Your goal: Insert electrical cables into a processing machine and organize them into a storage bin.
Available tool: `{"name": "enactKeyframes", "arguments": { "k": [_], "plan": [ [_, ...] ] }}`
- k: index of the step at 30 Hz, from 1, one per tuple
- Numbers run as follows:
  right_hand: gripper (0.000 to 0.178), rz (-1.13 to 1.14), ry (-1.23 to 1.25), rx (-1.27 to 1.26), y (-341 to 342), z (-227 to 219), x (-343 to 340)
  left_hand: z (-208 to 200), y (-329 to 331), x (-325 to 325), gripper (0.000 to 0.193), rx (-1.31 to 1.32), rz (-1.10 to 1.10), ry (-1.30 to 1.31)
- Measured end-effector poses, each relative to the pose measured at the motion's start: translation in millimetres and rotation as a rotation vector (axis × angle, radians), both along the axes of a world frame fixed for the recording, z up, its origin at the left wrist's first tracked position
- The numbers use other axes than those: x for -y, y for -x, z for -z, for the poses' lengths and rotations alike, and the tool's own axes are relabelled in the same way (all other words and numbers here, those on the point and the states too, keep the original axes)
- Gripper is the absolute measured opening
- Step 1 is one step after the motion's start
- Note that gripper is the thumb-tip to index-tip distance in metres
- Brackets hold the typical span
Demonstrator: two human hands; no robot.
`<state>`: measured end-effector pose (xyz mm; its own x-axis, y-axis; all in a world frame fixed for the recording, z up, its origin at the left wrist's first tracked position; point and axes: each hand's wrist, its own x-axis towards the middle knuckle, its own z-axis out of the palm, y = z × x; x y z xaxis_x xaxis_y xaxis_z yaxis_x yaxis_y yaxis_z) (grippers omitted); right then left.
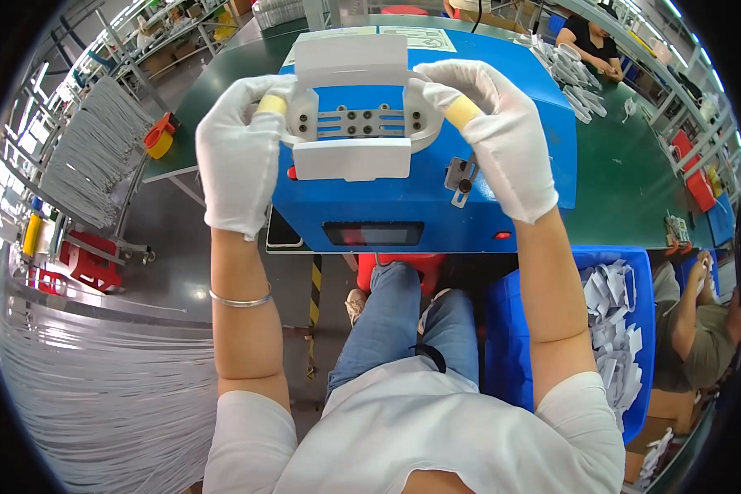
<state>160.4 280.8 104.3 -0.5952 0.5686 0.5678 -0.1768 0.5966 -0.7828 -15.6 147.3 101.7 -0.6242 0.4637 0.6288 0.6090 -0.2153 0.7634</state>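
Observation:
A white piece (351, 59) with a broad flat upper panel lies over the fixture on top of a blue machine (486, 222). Both my hands wear white gloves with yellow tape on the thumbs. My left hand (243, 152) is closed, thumb and fingers pinched at the piece's left end. At its right end my right hand (502, 132) pinches in the same way; the fingertips partly hide what they grip. Between the hands sits a slotted metal plate (361, 123) with screws, flanked by rounded white end blocks. A white lower panel (351, 159) faces me below it.
A blue bin (645, 329) of white pieces stands by my right arm. On the green table (617, 181) lie more white parts (570, 74). A yellow-and-red tape dispenser (160, 136) sits at the left edge. Racks of white cables (99, 403) line the left; co-workers sit at right.

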Motion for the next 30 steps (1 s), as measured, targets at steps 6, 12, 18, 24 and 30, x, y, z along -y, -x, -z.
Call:
{"name": "enactKeyframes", "arguments": {
  "k": [6, 12, 18, 24, 30],
  "plan": [
    [0.041, -0.122, 0.0, 0.052, -2, -7, -15, 47, -6, 7, 0.023, 0.103, -0.039, -0.126],
    [0.02, -0.096, -0.164, 0.111, 28, -26, -15, 74, -39, 4, 0.036, 0.694, 0.521, 0.0],
    [0.022, 0.161, -0.555, 0.093, 38, -27, 6, 77, -28, 11, 0.022, 0.799, 0.586, 0.03],
    [0.045, 0.236, -1.223, 0.008, 15, 14, 50, 98, 47, 99, 0.014, -0.322, -0.579, 0.001],
    [0.048, 0.104, -1.105, 0.023, 20, 27, 43, 59, 125, 267, 0.066, -0.247, -1.594, -0.117]
  ]
}}
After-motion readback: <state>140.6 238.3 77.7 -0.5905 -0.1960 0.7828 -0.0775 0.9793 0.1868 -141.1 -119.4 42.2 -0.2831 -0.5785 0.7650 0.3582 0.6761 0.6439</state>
